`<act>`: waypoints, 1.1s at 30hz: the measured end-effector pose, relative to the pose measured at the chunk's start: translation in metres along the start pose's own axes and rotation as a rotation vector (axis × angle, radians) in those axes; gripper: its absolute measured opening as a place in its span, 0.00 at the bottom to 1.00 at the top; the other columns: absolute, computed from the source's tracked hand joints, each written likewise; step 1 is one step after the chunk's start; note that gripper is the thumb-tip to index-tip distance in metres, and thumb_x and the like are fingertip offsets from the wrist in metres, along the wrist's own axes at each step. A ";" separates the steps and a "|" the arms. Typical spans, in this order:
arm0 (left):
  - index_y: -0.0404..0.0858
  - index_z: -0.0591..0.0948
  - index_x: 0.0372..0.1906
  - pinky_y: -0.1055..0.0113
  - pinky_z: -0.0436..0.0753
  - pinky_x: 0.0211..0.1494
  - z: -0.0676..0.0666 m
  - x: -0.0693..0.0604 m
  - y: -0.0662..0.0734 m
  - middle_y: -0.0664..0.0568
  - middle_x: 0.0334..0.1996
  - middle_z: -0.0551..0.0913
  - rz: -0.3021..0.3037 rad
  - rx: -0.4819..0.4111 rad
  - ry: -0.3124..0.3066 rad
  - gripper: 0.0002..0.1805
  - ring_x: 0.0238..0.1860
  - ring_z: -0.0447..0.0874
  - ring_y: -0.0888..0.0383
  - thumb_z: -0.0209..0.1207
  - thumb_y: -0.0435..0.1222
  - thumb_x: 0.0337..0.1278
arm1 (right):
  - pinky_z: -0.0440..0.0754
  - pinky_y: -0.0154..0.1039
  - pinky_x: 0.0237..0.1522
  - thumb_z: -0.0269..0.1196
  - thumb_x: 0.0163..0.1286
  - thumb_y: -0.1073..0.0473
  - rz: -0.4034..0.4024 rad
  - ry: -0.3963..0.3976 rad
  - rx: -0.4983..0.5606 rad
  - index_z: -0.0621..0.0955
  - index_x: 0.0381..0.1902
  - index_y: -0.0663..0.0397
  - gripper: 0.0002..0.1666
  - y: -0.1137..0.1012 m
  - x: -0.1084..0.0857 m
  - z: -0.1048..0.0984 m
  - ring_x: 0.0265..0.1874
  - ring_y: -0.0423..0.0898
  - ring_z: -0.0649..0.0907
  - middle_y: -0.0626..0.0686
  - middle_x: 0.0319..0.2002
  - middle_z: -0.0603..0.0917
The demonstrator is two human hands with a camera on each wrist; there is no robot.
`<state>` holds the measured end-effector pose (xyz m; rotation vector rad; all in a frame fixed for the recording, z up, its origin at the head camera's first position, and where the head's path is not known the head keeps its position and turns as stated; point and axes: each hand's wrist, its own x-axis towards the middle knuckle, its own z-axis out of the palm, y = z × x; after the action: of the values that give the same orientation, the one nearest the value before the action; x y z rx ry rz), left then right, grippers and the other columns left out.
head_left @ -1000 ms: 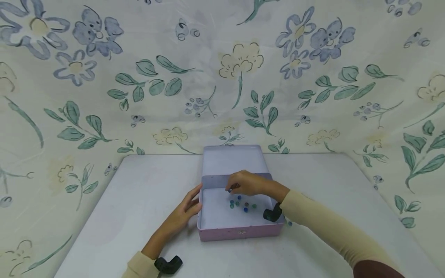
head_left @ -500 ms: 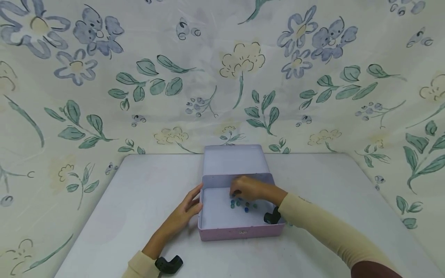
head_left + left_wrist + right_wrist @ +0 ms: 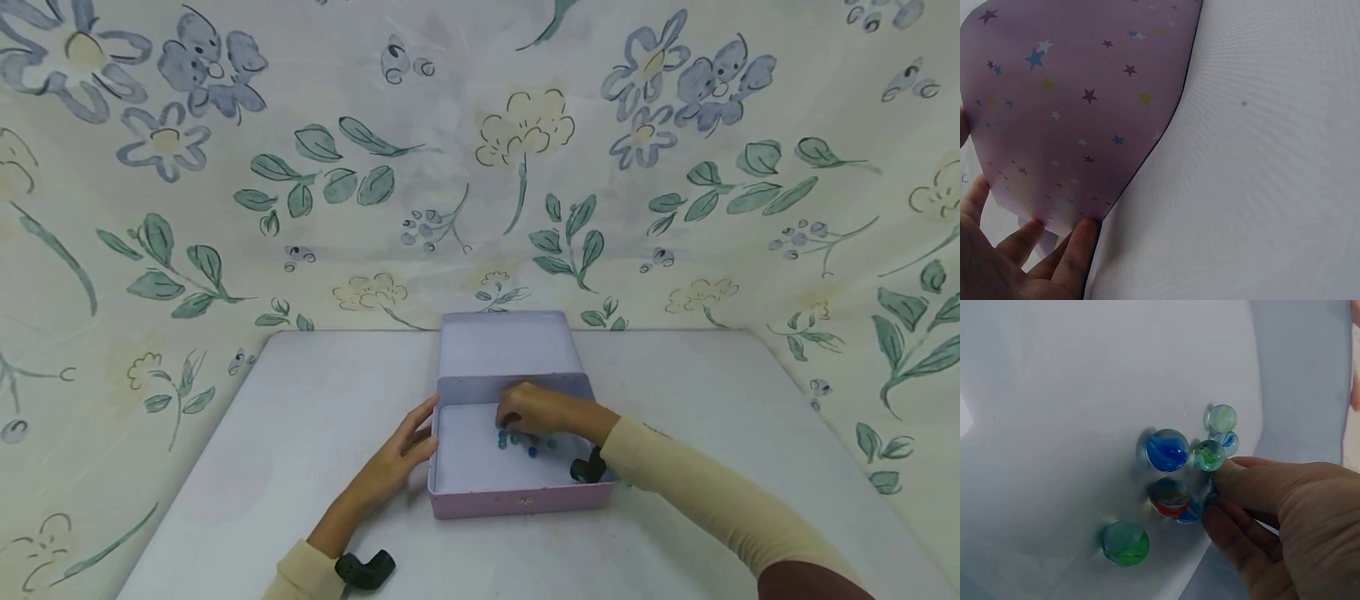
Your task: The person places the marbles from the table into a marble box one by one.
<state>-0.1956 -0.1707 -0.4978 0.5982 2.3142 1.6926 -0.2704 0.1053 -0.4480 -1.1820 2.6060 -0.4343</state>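
Observation:
A pink metal box (image 3: 480,505) stands on the table with its lid (image 3: 504,343) raised at the back. Straight fingers of my left hand (image 3: 392,460) rest against the box's left side; the left wrist view shows fingertips touching its star-printed wall (image 3: 1089,125). Inside the box, my right hand (image 3: 542,408) is low over the floor, thumb and fingers pinching a marble (image 3: 1212,487) that is mostly hidden. Around those fingertips lie several glass marbles: a blue one (image 3: 1167,450), a red-streaked one (image 3: 1170,497), green-swirled ones such as the nearest marble (image 3: 1125,543).
The white table (image 3: 330,400) extends on both sides of the box. Behind it hangs a floral cloth (image 3: 450,192). Partly hidden by the right sleeve (image 3: 675,475), something greenish lies just outside the box's right side. A black camera mount (image 3: 365,570) sits on the left wrist.
My right hand has gone down with the marble to the box floor, close to the other marbles, and stays there over the last half second. The left hand keeps its place.

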 end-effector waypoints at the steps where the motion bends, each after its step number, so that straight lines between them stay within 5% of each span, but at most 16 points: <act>1: 0.50 0.50 0.81 0.31 0.63 0.71 0.000 0.000 0.000 0.41 0.81 0.46 0.000 0.000 0.000 0.35 0.76 0.54 0.29 0.48 0.38 0.76 | 0.82 0.23 0.43 0.69 0.64 0.66 0.001 -0.002 -0.001 0.89 0.44 0.52 0.11 0.000 0.000 0.001 0.39 0.37 0.84 0.48 0.40 0.88; 10: 0.53 0.50 0.80 0.31 0.63 0.71 0.000 0.000 0.000 0.42 0.81 0.47 -0.004 -0.009 0.007 0.35 0.76 0.54 0.29 0.49 0.38 0.76 | 0.83 0.28 0.48 0.68 0.66 0.66 0.042 0.000 0.038 0.88 0.48 0.53 0.13 -0.001 -0.002 -0.005 0.44 0.39 0.85 0.48 0.43 0.88; 18: 0.52 0.50 0.81 0.31 0.62 0.71 -0.001 0.000 -0.001 0.41 0.81 0.46 0.010 -0.005 -0.008 0.35 0.76 0.54 0.28 0.48 0.39 0.76 | 0.83 0.27 0.45 0.68 0.65 0.66 -0.069 0.126 0.153 0.87 0.47 0.62 0.12 -0.004 -0.017 -0.044 0.39 0.41 0.86 0.56 0.41 0.88; 24: 0.52 0.50 0.81 0.31 0.61 0.72 -0.003 0.001 0.004 0.40 0.81 0.46 0.005 0.011 0.002 0.35 0.76 0.54 0.29 0.48 0.38 0.76 | 0.85 0.30 0.46 0.69 0.64 0.66 -0.115 0.197 0.176 0.87 0.47 0.62 0.12 -0.007 -0.043 -0.075 0.40 0.42 0.87 0.57 0.41 0.88; 33: 0.49 0.49 0.81 0.32 0.63 0.71 -0.002 0.001 0.002 0.39 0.81 0.46 0.014 0.005 -0.014 0.35 0.76 0.53 0.28 0.48 0.39 0.76 | 0.86 0.32 0.46 0.69 0.65 0.64 -0.006 0.269 0.141 0.87 0.48 0.51 0.13 0.007 -0.107 -0.085 0.42 0.39 0.86 0.46 0.43 0.88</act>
<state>-0.1965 -0.1713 -0.4954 0.6270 2.3107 1.6839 -0.2352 0.2052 -0.3609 -1.1552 2.7372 -0.8151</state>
